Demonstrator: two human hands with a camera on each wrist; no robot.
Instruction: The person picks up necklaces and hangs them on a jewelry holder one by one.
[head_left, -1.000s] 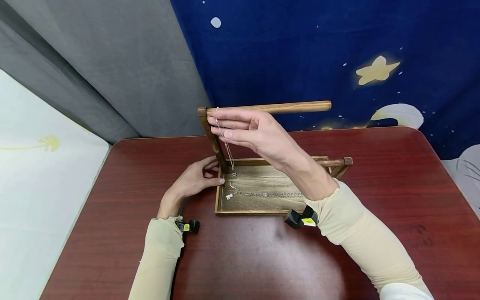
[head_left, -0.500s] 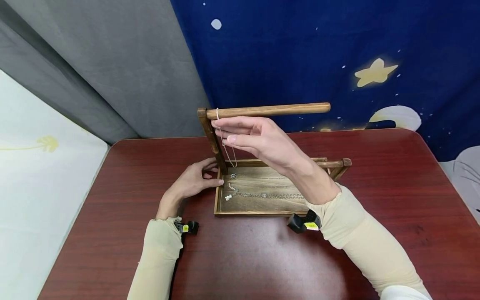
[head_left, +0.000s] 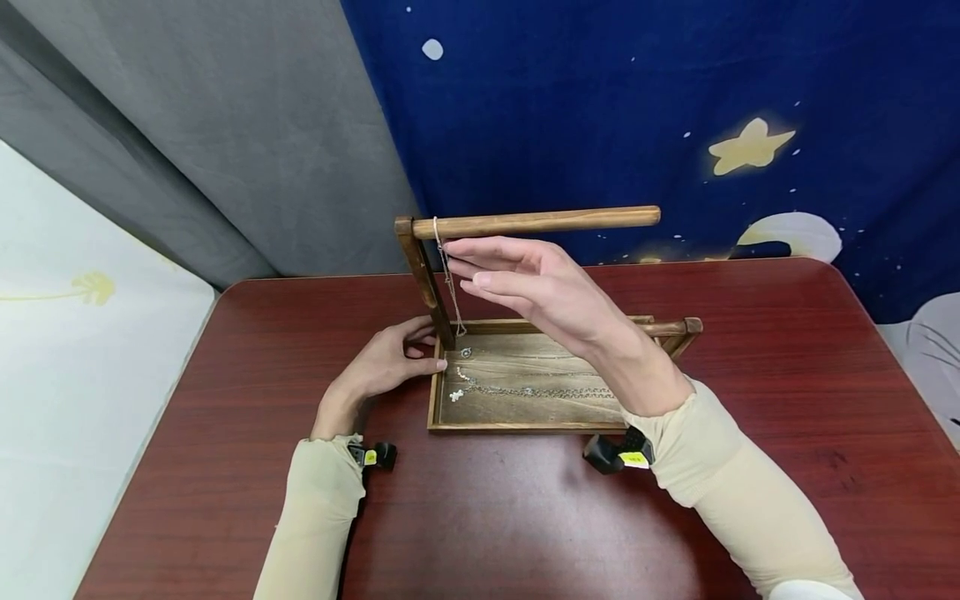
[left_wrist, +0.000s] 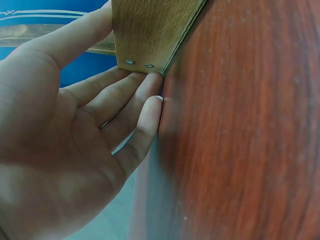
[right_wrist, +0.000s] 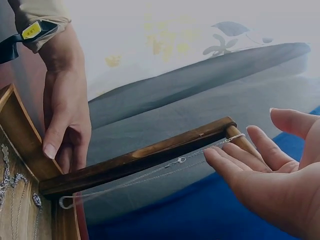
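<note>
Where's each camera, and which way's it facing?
Head: on the head, facing forward and down at the wooden stand; left hand, right hand, sleeves show.
Left wrist: on that wrist, facing the stand's end; only left hand shows.
Right wrist: on that wrist, facing the hanging chain; both hands and left sleeve show.
Head and right wrist share that chain.

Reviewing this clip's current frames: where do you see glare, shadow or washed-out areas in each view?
Head: a pale glare patch on the red-brown tabletop, in front of the wooden tray; left wrist: a soft, dark shadow on the tabletop beside the left hand's fingertips; right wrist: the white cloth looks hazy and pale, though the necklace remains readable.
</note>
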